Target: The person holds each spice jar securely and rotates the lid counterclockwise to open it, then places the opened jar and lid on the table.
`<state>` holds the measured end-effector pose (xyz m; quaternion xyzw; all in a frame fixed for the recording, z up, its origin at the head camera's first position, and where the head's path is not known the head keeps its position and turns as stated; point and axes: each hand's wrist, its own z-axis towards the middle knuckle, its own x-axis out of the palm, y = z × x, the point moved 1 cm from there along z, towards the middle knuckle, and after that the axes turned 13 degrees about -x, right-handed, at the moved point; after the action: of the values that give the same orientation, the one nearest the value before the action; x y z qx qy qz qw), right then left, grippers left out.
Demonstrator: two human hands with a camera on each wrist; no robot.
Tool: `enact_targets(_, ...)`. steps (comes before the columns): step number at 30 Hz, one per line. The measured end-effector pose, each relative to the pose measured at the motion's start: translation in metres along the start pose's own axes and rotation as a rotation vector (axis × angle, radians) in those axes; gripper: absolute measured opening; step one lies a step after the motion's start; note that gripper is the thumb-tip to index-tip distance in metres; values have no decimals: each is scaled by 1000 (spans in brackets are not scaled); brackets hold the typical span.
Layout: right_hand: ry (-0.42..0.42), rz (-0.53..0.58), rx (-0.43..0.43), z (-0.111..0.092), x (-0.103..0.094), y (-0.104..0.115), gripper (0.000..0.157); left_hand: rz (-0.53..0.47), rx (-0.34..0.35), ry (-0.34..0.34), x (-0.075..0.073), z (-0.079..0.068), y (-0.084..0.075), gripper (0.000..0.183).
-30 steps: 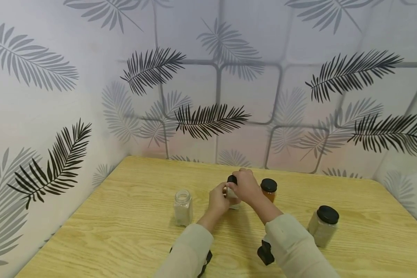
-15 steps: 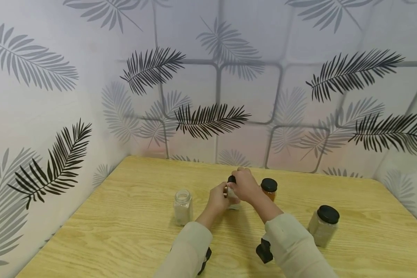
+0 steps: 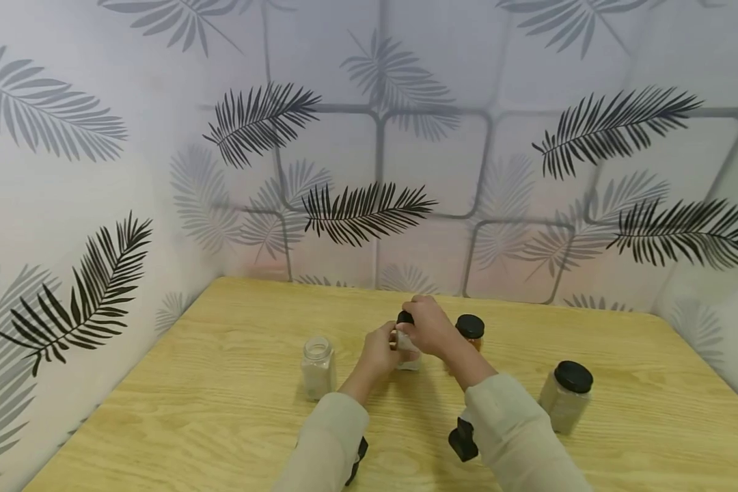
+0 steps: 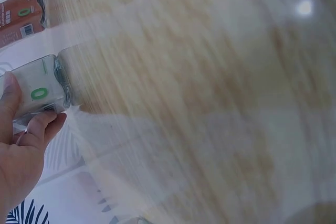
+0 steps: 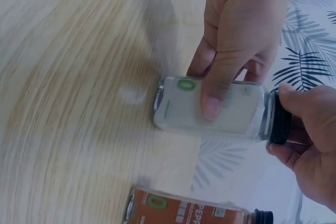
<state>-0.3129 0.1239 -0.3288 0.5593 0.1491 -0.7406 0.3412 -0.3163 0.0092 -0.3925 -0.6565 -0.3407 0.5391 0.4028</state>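
Jar [image 5: 239, 108]: upright on the table [image 5: 68, 129], just left of the pepper jar [image 5: 173, 208] and apart from it. Left hand [image 5: 239, 40]: thumb flat on one face, fingers round behind, gripping the body. Right hand [image 5: 315, 140]: thumb and fingertips pinching the rim of the black cap [image 5: 282, 119].

Assessment: walls appear to be glass, therefore stiff, breakable and probably slick; weight likely modest. Flat sides should resist twisting. Recommended hold: mid-body for steadying, cap edge for turning; squeezing hard seems unnecessary. Fill level cannot be determined.
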Motion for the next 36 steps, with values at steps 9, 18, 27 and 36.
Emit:
enact_targets(9,-55,-138,86,-2,4,10,30,9,8,-25,-1,0,-1,53)
enact_targets(18,-85,-156,219,3,10,16,35,4,-25,-40,-1,0,1,51)
enact_targets(27,-40,-108,186,6,7,14,30,24,-15,-3,-4,4,0,51)
enact_targets(36,11,-65,141,5,8,8,29,56,-3,-2,-5,1,-1,53)
